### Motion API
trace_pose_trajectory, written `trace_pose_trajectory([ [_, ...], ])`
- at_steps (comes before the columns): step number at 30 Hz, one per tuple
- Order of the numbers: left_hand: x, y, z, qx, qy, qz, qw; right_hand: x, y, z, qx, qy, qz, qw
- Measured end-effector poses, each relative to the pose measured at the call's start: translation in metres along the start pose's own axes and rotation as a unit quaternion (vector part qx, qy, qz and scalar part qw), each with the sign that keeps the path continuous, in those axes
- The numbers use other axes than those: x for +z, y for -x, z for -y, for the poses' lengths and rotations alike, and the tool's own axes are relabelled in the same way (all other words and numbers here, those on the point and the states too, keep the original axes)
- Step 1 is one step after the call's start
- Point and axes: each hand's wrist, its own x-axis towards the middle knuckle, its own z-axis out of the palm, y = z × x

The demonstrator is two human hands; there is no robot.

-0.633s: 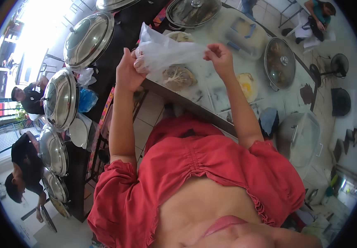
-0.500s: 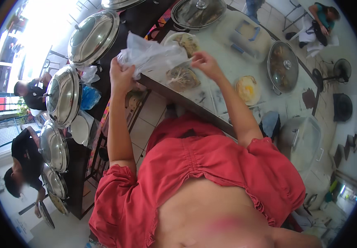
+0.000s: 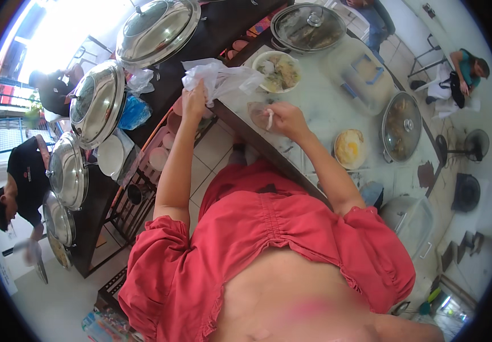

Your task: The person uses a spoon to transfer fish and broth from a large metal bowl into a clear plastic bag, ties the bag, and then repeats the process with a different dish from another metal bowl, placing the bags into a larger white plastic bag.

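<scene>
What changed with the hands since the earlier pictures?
The right hand let go of the white plastic bag, moved down to the clear food bag and took hold of its gathered top. The left hand still grips the white bag; the fried egg stays put.

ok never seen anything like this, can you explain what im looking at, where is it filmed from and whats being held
There's no machine here, just a person's bare hands. The view comes from a fisheye camera worn on the head, looking down, so straight edges bend and the person's red top fills the lower middle.

The left hand holds a white plastic bag. The right hand grips the gathered top of a small clear bag; its contents are hard to make out.

On the table are a bowl of food, what looks like fried egg, a translucent box and two lidded pans.
</scene>
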Motion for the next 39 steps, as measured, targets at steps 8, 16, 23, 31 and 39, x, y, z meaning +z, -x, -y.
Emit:
trace_pose_trajectory([
  [8,0.05,0.028,0.009,-0.055,0.185,0.152,0.969,-0.074,-0.025,0.09,0.188,-0.203,-0.02,0.961],
  [16,0.066,0.133,0.004,-0.129,0.257,0.261,0.921,-0.065,-0.007,0.052,0.368,-0.273,-0.104,0.883],
  [23,0.103,0.153,-0.039,-0.346,0.296,0.281,0.845,-0.031,0.051,-0.007,0.44,-0.262,-0.223,0.829],
  [31,0.113,0.062,-0.042,0.046,-0.078,0.212,0.973,-0.063,0.06,0.009,0.219,0.165,0.042,0.961],
  [39,0.085,0.091,-0.071,0.0,0.098,0.229,0.968,-0.123,0.031,0.06,0.111,0.395,0.246,0.878],
])
